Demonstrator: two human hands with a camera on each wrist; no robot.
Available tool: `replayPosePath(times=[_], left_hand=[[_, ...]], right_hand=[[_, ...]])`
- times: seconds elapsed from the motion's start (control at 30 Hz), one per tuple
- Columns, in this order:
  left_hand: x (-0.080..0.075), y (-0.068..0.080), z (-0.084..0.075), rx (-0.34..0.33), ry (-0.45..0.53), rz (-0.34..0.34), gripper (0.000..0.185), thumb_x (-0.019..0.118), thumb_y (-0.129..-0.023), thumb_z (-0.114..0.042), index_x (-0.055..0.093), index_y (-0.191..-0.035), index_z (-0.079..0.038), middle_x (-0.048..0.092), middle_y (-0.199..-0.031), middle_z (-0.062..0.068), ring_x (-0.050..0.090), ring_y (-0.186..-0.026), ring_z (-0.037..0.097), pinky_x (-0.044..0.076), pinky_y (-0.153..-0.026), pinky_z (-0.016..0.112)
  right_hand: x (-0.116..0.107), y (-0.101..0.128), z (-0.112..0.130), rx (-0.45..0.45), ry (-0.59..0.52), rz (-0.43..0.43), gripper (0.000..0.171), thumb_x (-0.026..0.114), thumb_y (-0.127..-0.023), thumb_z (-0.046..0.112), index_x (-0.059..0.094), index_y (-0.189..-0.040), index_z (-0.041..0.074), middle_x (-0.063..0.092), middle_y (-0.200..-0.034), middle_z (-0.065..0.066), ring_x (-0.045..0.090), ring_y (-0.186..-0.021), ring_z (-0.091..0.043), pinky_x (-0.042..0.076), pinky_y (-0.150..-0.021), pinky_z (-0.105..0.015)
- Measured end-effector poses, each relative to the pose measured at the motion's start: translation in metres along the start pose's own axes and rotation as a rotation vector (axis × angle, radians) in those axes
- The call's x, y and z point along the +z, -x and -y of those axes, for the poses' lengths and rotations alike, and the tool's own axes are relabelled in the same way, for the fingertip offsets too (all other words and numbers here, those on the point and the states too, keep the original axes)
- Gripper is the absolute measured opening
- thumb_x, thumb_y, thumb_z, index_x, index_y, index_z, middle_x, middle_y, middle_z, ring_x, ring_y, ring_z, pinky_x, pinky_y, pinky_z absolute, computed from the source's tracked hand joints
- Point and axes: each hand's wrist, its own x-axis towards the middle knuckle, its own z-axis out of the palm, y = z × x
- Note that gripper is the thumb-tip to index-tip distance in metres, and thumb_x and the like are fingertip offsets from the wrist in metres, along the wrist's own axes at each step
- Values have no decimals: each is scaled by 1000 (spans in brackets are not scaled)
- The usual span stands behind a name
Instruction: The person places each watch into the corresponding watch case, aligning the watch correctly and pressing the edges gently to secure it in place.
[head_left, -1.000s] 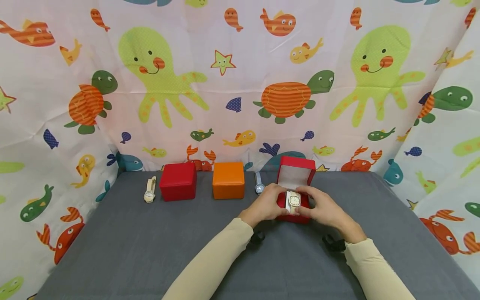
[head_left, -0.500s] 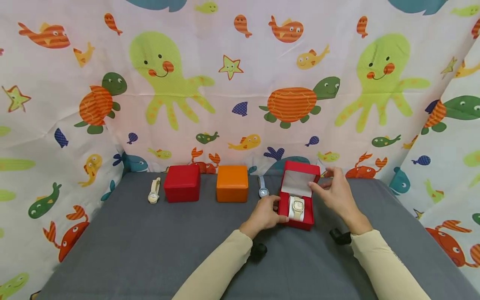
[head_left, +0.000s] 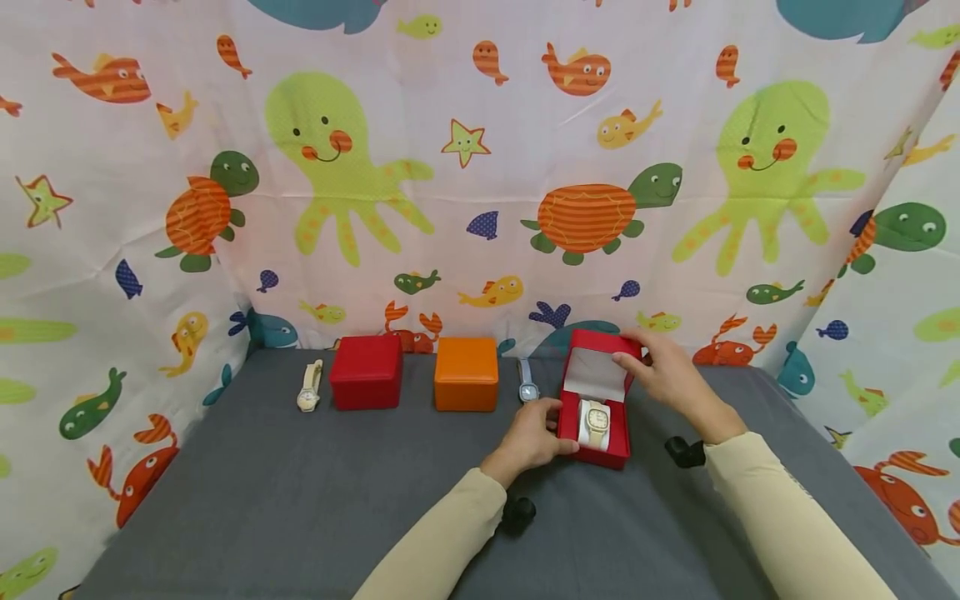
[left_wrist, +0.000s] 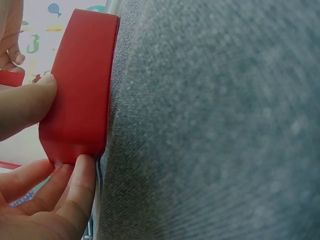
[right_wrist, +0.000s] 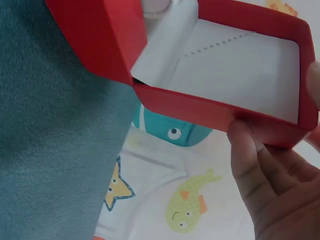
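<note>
Red box [head_left: 592, 457], gripped low by the left hand [head_left: 530, 435], its lid [head_left: 595, 375] pinched by the right hand [head_left: 666, 368], could be tipped by uneven pulling.

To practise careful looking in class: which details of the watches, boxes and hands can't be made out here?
Time on the boxed watch, head view: too small to read.
Insides of the orange box and closed red box, head view: shut lids hide them.
Rest of the left hand, left wrist view: cut off by left edge.
</note>
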Motion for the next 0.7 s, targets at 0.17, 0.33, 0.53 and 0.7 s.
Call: replayPosePath(times=[0.17,0.33,0.53,0.7], left_hand=[[-1,1,-1,-14,5,-4,67,85,-72,-22,55,-130,-6,59,-110,3,58,-94,15,53,-76,25],[-2,2,-1,-10,11,-8,66,85,-72,-21,55,-130,-5,60,-110,4,59,-95,17,53,-77,25],[-1,3,0,16,24,-2,67,85,-72,-19,55,-129,-4,61,-110,5,61,-95,18,53,-77,24],[0,-1,2,23,47,-2,66,85,-72,-18,54,-129,-4,61,-109,5,60,-94,17,53,-77,24]], right_hand=[[-2,-3,1,11,8,38,48,64,-92,31,53,-128,2,60,-102,-14,56,-80,-25,52,-67,-36],[-1,-2,0,-14,15,25,43,65,-92,28,54,-124,3,60,-101,-12,56,-80,-24,52,-69,-37],[2,6,2,-45,16,8,40,68,-90,24,53,-121,4,57,-100,-11,54,-80,-23,52,-69,-39],[1,13,7,-31,37,21,47,69,-89,26,50,-125,4,56,-102,-11,55,-84,-23,53,-71,-40]])
